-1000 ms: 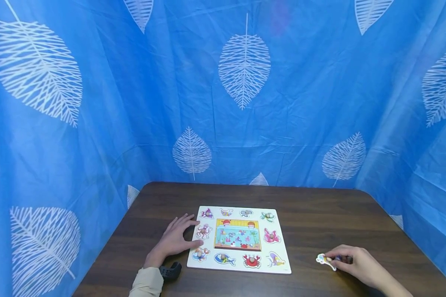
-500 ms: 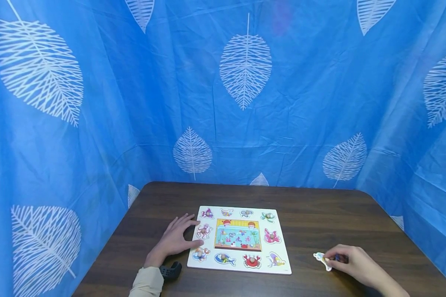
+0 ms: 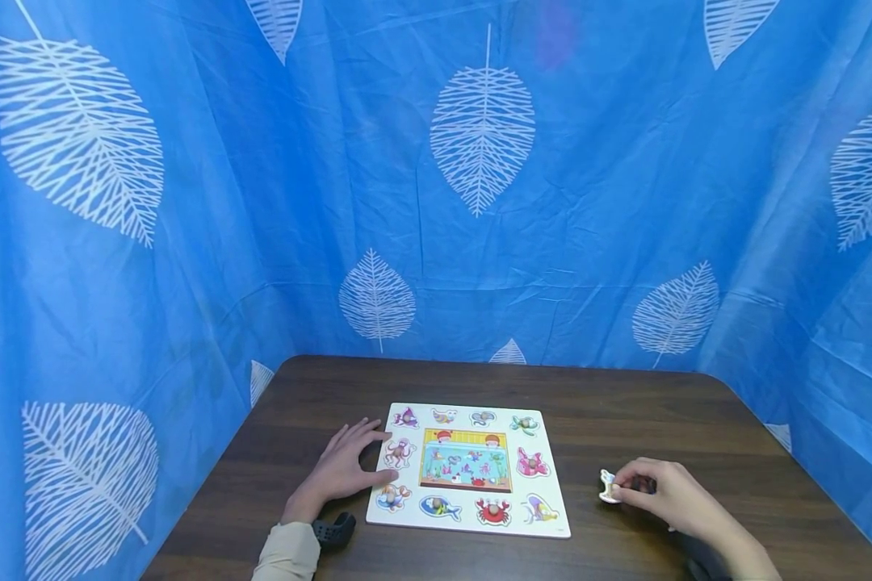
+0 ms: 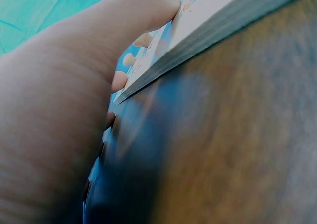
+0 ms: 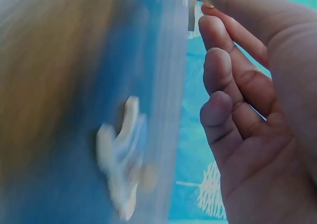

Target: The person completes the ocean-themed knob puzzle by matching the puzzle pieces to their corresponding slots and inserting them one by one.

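A white wooden puzzle board [image 3: 466,516] lies flat on the table. My left hand [image 3: 343,468] rests at its left edge, fingers spread and thumb touching the board; the left wrist view shows the thumb [image 4: 148,8] on its top. To the right of the board, my right hand [image 3: 661,491] pinches a small white-edged puzzle piece [image 3: 608,487] between thumb and index finger. The held piece is tilted and its picture cannot be made out. Another puzzle piece [image 5: 124,159], blurred, with a round knob, lies on the table below the right hand; the head view mostly hides it.
Knobbed pieces, among them a red crab [image 3: 493,512] and a blue fish [image 3: 439,507], sit around the board's aquarium picture [image 3: 466,461]. The dark wooden table [image 3: 625,411] reaches back to a blue curtain [image 3: 567,242] with white leaves.
My right hand has moved left and a little away from me, carrying the pinched puzzle piece nearer the board and turning it. The left hand and the board have stayed put.
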### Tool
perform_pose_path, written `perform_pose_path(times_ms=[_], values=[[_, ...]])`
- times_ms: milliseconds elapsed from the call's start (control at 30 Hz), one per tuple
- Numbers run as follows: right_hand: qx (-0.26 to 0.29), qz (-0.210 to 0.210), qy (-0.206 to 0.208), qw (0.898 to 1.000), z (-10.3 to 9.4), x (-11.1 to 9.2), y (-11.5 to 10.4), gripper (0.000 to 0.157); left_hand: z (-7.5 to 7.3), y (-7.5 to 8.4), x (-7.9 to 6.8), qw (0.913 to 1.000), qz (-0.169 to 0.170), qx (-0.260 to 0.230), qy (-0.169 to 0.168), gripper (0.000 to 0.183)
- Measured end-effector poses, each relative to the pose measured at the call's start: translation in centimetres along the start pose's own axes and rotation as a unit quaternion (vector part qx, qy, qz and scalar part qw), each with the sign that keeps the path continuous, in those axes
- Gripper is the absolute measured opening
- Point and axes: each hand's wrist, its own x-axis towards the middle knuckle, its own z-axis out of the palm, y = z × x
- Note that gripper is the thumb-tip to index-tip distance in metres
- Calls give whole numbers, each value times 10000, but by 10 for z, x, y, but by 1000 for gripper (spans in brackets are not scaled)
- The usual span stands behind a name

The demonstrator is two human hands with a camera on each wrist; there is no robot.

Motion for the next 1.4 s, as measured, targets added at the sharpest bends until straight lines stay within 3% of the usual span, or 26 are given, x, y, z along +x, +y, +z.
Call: perform_pose_path(times_ms=[100,367,1400], values=[[-18,168,-60,9998,1,11,-7,9,-1,1,0,10000,11,7,12,76],[61,141,113,9998,9,41,-27,13,-2,0,0,9999,123,50,51,75],[214,920,530,9941,66,132,-82,17,-1,-2,1,9999,149,30,65,75]])
